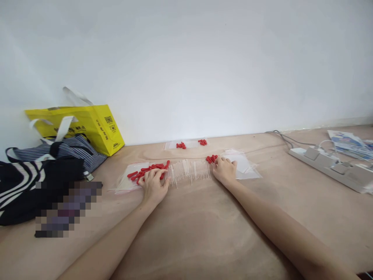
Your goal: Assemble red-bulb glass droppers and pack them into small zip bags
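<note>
My left hand (154,186) rests over a pile of red, bulb-ended pieces (145,170) on the left. Its fingers are spread apart, with the thumb beside a row of thin whitish sticks (186,171). The sticks lie side by side on the table between my hands. At their right end, my right hand (224,169) touches a small cluster of red pieces (210,158) with its fingers apart; the hand covers part of the cluster. Clear plastic bags (131,171) lie under the left pile, and another clear bag (247,167) lies beside my right hand.
Near the wall, a clear bag (171,145) carries two small red clusters (181,145). A yellow bag (100,128), a striped cloth bag (75,149) and black fabric (43,186) stand left. A white power strip (303,157) with plugs and cables sits right, near printed papers (349,143).
</note>
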A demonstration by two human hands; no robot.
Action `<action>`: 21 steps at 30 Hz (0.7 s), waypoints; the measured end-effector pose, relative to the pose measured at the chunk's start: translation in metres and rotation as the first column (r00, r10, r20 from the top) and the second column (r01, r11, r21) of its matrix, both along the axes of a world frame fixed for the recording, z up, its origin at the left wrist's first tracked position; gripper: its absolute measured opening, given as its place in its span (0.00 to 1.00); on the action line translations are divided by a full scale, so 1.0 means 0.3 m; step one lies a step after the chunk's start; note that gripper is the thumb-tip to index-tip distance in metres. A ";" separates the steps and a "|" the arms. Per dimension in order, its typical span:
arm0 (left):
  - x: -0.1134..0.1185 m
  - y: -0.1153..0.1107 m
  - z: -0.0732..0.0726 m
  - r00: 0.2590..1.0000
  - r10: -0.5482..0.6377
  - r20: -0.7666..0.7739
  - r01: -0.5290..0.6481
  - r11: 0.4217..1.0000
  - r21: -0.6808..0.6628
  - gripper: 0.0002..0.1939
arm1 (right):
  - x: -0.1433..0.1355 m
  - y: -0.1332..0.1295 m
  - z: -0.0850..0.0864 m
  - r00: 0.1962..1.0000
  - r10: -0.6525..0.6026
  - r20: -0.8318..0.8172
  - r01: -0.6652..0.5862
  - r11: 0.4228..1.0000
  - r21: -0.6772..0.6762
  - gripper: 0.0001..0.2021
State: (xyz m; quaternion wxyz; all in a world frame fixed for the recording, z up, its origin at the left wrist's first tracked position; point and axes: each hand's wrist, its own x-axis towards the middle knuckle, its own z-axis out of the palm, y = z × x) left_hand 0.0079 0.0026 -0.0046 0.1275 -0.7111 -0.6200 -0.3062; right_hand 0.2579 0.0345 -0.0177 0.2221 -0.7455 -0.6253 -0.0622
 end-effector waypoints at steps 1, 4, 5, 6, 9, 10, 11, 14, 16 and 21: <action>0.002 0.000 0.002 1.000 0.013 0.009 -0.013 1.000 -0.011 0.11 | -0.004 -0.003 0.002 1.000 0.015 0.008 -0.015 1.000 0.015 0.12; 0.007 0.002 0.010 0.994 0.098 0.045 -0.096 0.994 -0.044 0.12 | -0.024 -0.009 0.010 0.999 0.033 0.014 -0.033 0.999 -0.003 0.13; 0.006 0.004 0.013 0.988 0.140 0.059 -0.136 0.989 -0.057 0.13 | -0.032 -0.009 0.013 0.999 0.030 0.011 -0.030 0.999 -0.030 0.14; 0.003 0.007 0.017 0.981 0.180 0.068 -0.175 0.982 -0.073 0.14 | -0.040 -0.009 0.015 1.000 0.027 0.006 -0.026 0.998 -0.059 0.14; -0.018 0.023 0.028 0.964 0.259 0.061 -0.251 0.961 -0.115 0.17 | -0.058 -0.004 0.022 1.000 0.020 -0.003 -0.020 0.994 -0.111 0.14; -0.027 0.030 0.032 0.962 0.268 0.047 -0.261 0.958 -0.119 0.17 | -0.061 -0.001 0.024 1.000 0.019 -0.003 -0.019 0.993 -0.118 0.14; -0.035 0.038 0.036 0.963 0.269 0.029 -0.264 0.958 -0.115 0.17 | -0.063 0.002 0.026 1.000 0.016 -0.003 -0.016 0.992 -0.125 0.14; -0.044 0.062 0.046 0.974 0.222 -0.042 -0.225 0.970 -0.090 0.14 | -0.066 0.012 0.030 1.000 0.007 -0.002 -0.007 0.989 -0.148 0.13; -0.035 0.077 0.052 0.979 0.181 -0.097 -0.189 0.979 -0.076 0.13 | -0.066 0.017 0.032 1.000 0.005 -0.004 -0.006 0.987 -0.161 0.13; -0.001 0.112 0.061 0.964 0.182 -0.196 -0.199 0.977 -0.072 0.13 | -0.065 0.022 0.031 1.000 0.006 -0.013 -0.009 0.984 -0.178 0.12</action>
